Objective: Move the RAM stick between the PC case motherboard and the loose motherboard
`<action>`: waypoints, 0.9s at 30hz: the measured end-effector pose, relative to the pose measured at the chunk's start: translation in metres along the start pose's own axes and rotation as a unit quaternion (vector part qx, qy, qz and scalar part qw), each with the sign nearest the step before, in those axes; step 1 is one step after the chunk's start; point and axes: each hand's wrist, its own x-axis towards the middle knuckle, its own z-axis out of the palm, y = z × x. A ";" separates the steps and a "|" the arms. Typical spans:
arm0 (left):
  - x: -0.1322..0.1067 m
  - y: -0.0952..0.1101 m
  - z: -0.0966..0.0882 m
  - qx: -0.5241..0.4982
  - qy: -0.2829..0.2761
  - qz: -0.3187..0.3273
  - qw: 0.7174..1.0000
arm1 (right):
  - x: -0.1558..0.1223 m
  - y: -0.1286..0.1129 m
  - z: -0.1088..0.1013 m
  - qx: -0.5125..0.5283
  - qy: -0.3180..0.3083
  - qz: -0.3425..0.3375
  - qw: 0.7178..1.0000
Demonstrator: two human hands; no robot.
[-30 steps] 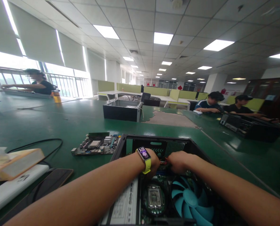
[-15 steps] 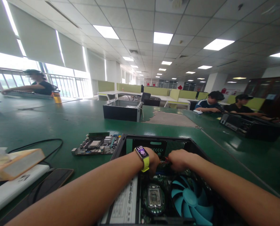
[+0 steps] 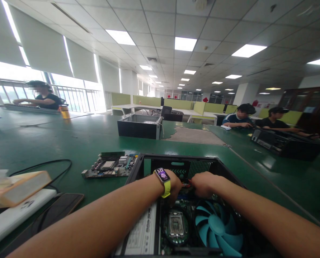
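Note:
Both my hands reach into an open black computer case [image 3: 219, 165], towards its far end. Thin red wires [image 3: 186, 185] run between them. My left hand [image 3: 175, 187], with a yellow-strapped smartwatch [image 3: 164, 177] at the wrist, is closed around the left end of these wires; its fingertips are mostly hidden. Opposite it, my right hand [image 3: 204, 184] is curled and pinches the wires near its thumb side. Nearer me in the case lie a CPU socket [image 3: 177, 225] and a large teal fan [image 3: 217, 225]. A labelled white panel [image 3: 144, 229] fills the left side.
A loose motherboard [image 3: 108, 166] lies left of the case. Further left are a tissue pack [image 3: 20, 188], a white power strip [image 3: 17, 215], a phone [image 3: 60, 208] and a black cable [image 3: 55, 160]. Beyond stands another case [image 3: 140, 128]. Co-workers sit around the green table [image 3: 95, 139].
My hands stay nearly in place, and slightly more of the red wires shows between them. At the far left, a co-worker has drawn their arms in.

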 end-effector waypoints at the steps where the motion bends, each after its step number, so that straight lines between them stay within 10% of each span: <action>1: -0.001 0.001 -0.001 -0.004 0.006 0.001 1.000 | 0.000 0.000 0.000 0.001 0.003 -0.001 1.000; 9: -0.025 -0.007 -0.015 -0.053 0.065 0.019 0.996 | -0.005 0.002 -0.004 0.001 0.057 0.009 0.998; 18: -0.049 -0.032 -0.026 -0.148 0.340 0.079 0.926 | -0.015 0.002 -0.021 0.107 0.196 -0.033 0.974; 22: -0.079 -0.054 -0.026 -0.349 0.456 0.085 0.814 | -0.040 0.002 -0.040 0.174 0.346 0.023 0.922; 27: -0.110 -0.107 0.008 -0.563 0.597 -0.025 0.571 | -0.089 -0.052 -0.038 0.116 0.526 0.014 0.843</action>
